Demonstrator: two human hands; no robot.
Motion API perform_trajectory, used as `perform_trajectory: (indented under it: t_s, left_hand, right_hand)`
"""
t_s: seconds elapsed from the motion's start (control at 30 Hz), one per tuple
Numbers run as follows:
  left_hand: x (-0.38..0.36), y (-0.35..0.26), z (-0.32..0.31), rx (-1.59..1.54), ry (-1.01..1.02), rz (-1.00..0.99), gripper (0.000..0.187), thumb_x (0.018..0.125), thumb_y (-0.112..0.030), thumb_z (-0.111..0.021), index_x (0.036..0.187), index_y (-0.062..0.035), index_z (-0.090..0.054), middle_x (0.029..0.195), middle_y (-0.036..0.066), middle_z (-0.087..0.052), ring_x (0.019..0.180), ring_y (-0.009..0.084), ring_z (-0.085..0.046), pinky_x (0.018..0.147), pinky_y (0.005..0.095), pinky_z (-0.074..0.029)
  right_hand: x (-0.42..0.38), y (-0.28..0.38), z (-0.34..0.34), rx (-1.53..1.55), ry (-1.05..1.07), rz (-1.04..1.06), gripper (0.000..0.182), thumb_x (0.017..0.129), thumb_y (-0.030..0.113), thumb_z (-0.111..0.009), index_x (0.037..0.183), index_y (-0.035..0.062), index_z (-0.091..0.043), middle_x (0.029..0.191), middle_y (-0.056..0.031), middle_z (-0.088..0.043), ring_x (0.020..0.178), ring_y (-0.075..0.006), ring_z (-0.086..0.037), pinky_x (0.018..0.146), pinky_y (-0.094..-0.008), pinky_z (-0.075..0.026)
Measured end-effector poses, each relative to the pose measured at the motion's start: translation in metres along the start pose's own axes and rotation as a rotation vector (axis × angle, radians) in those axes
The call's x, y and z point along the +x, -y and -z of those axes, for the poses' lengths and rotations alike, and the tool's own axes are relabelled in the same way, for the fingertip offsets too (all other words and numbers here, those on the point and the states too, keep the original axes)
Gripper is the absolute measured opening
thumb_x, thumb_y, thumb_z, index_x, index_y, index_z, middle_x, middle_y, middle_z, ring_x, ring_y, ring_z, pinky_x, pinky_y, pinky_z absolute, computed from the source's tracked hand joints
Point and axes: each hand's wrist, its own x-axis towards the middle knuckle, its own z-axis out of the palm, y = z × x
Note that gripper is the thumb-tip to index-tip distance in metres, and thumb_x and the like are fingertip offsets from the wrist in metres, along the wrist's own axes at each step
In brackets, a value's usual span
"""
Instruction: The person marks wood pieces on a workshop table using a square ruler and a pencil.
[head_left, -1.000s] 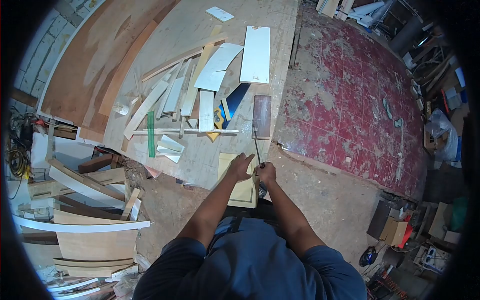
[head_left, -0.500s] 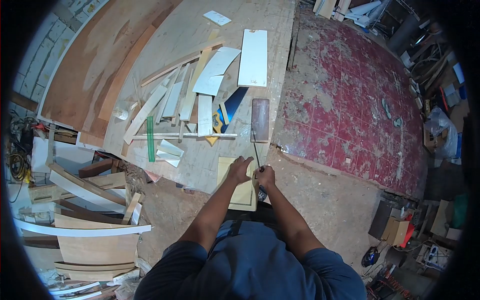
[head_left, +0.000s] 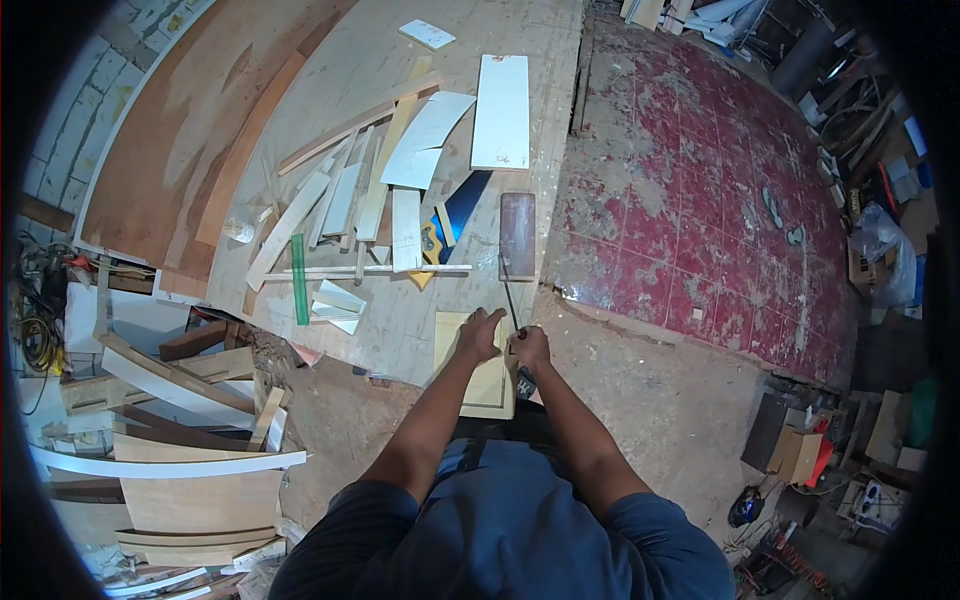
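Head view: left hand (head_left: 480,335) presses the pale panel (head_left: 478,378) flat, fingers spread. Right hand (head_left: 530,347) is closed around a thin saw blade (head_left: 509,292) (its edge near the left fingers); a slip could nick them.

Worn red tiled floor (head_left: 700,200), dusty concrete floor (head_left: 660,410), white brick wall (head_left: 75,120), cluttered room edges.
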Motion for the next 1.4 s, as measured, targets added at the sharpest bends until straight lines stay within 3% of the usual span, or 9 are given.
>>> perform_trajectory:
  t_s: [0.27, 0.37, 0.6, 0.8, 0.9, 1.0, 1.2, 1.3, 1.4]
  left_hand:
    - [-0.001, -0.003, 0.0, 0.012, 0.012, 0.033, 0.09, 0.057, -0.015, -0.089, 0.135, -0.0249, -0.046, 0.119, 0.016, -0.05, 0.117, 0.0368, -0.052, 0.092, 0.0516, -0.048]
    - [0.001, -0.001, -0.005, 0.021, -0.007, 0.044, 0.091, 0.057, -0.015, -0.09, 0.136, -0.0257, -0.045, 0.12, 0.016, -0.05, 0.118, 0.0366, -0.052, 0.092, 0.0526, -0.048]
    - [0.004, -0.001, -0.011, 0.052, -0.016, 0.057, 0.092, 0.056, -0.016, -0.09, 0.135, -0.0257, -0.043, 0.116, 0.017, -0.05, 0.113, 0.0393, -0.052, 0.091, 0.0509, -0.049]
    - [-0.01, -0.016, -0.01, 0.096, -0.094, 0.083, 0.085, 0.061, -0.015, -0.086, 0.134, -0.0199, -0.044, 0.116, 0.017, -0.052, 0.113, 0.038, -0.053, 0.093, 0.0494, -0.048]
    - [-0.021, -0.017, -0.022, 0.124, -0.157, 0.045, 0.065, 0.071, -0.013, -0.077, 0.13, -0.0147, -0.049, 0.113, 0.017, -0.054, 0.11, 0.0375, -0.054, 0.09, 0.0488, -0.048]
    - [-0.035, -0.014, -0.046, 0.135, -0.329, -0.135, 0.033, 0.085, -0.011, -0.054, 0.117, -0.0084, -0.06, 0.105, 0.015, -0.057, 0.103, 0.0337, -0.056, 0.083, 0.0476, -0.047]
    - [-0.045, -0.032, -0.042, 0.344, -0.224, -0.13, 0.031, 0.088, -0.018, -0.054, 0.115, -0.0046, -0.06, 0.108, 0.012, -0.056, 0.104, 0.0291, -0.056, 0.085, 0.044, -0.045]
    - [-0.042, -0.042, -0.034, 0.372, -0.073, -0.066, 0.028, 0.092, -0.021, -0.05, 0.114, -0.0057, -0.059, 0.111, 0.011, -0.056, 0.107, 0.0276, -0.055, 0.088, 0.0437, -0.044]
    - [-0.038, -0.045, -0.046, 0.366, -0.099, -0.008, 0.029, 0.091, -0.02, -0.051, 0.115, -0.0056, -0.059, 0.11, 0.011, -0.055, 0.106, 0.027, -0.055, 0.089, 0.0432, -0.043]
  right_hand:
    - [0.001, -0.006, -0.008, -0.017, -0.049, -0.014, 0.024, 0.083, 0.026, -0.067, 0.088, 0.0027, -0.072, 0.086, -0.0194, -0.071, 0.083, -0.034, -0.07, 0.076, -0.0433, -0.054]
    - [0.001, -0.005, -0.008, -0.023, -0.074, -0.007, 0.022, 0.078, 0.022, -0.07, 0.087, 0.002, -0.072, 0.083, -0.0186, -0.071, 0.08, -0.0309, -0.071, 0.073, -0.0404, -0.054]
    - [-0.004, 0.003, -0.007, -0.061, -0.086, -0.03, 0.022, 0.08, 0.022, -0.068, 0.088, 0.0024, -0.071, 0.087, -0.0199, -0.071, 0.085, -0.0339, -0.07, 0.077, -0.0427, -0.054]
    - [-0.006, 0.011, 0.003, -0.122, -0.085, -0.053, 0.025, 0.079, 0.026, -0.069, 0.089, 0.0028, -0.07, 0.091, -0.02, -0.071, 0.09, -0.0346, -0.07, 0.079, -0.0428, -0.054]
    - [-0.004, 0.013, 0.011, -0.138, -0.025, -0.086, 0.028, 0.076, 0.029, -0.073, 0.087, 0.0034, -0.068, 0.091, -0.0187, -0.071, 0.09, -0.0334, -0.07, 0.079, -0.0426, -0.054]
    - [-0.001, 0.008, 0.006, -0.169, -0.05, -0.069, 0.029, 0.073, 0.03, -0.076, 0.084, 0.0043, -0.067, 0.089, -0.0174, -0.071, 0.089, -0.0325, -0.07, 0.078, -0.0425, -0.054]
    - [-0.003, 0.001, 0.01, -0.174, -0.057, -0.046, 0.031, 0.069, 0.029, -0.079, 0.085, 0.0046, -0.066, 0.086, -0.0169, -0.071, 0.084, -0.0327, -0.07, 0.075, -0.0421, -0.054]
    - [0.001, -0.004, 0.019, -0.221, -0.106, 0.147, 0.031, 0.071, 0.029, -0.079, 0.084, 0.005, -0.065, 0.078, -0.0161, -0.069, 0.077, -0.033, -0.069, 0.071, -0.0432, -0.053]
    - [-0.011, 0.013, 0.045, -0.25, -0.163, 0.307, 0.027, 0.077, 0.029, -0.073, 0.09, 0.0074, -0.065, 0.083, -0.0157, -0.068, 0.08, -0.0336, -0.068, 0.07, -0.0447, -0.053]
